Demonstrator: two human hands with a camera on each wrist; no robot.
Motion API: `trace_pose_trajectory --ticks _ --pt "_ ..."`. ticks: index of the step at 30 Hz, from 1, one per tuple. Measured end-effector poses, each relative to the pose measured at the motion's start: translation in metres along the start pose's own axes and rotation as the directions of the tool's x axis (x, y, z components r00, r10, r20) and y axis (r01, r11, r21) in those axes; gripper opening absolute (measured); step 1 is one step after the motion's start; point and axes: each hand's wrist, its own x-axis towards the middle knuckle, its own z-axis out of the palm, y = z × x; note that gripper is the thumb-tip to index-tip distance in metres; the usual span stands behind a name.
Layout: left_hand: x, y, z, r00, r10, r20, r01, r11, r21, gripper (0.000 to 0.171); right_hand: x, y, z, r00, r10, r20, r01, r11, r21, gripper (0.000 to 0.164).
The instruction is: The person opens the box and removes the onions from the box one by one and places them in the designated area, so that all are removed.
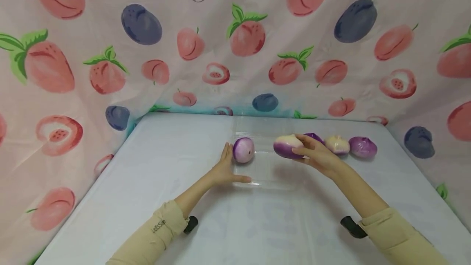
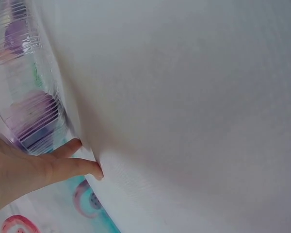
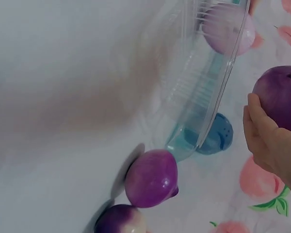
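Observation:
My right hand (image 1: 318, 154) grips a purple-and-cream onion (image 1: 288, 147) over the right part of a clear plastic box (image 1: 263, 175). In the right wrist view the held onion (image 3: 281, 97) looks deep purple, with the fingers curved along its side. Another onion (image 1: 243, 150), pale purple, lies inside the box at its left end. My left hand (image 1: 225, 171) rests against the box's left end, fingers straight and thumb stretched along the front edge. Through the box's ridged wall (image 2: 46, 77), the left wrist view shows the onion inside as a purple blur.
Right of the box, several onions stand in a row on the white table (image 1: 147, 183): a purple one (image 1: 314, 137) partly behind my right hand, a cream one (image 1: 337, 145) and a purple one (image 1: 363, 147). A fruit-print cloth (image 1: 220, 32) hangs behind and beside the table.

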Motion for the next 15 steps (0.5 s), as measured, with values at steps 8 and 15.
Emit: trace_pose_trajectory --ticks 8,15 --pt "-0.003 -0.003 -0.002 1.0 -0.02 0.003 0.02 1.0 -0.007 0.131 -0.011 0.006 -0.011 0.999 0.006 -0.048 -0.013 0.987 -0.157 0.072" --pt "-0.002 0.001 -0.002 1.0 -0.003 0.008 0.003 1.0 -0.016 0.131 -0.023 0.005 -0.022 0.997 -0.067 -0.042 0.05 0.945 -0.323 0.07"
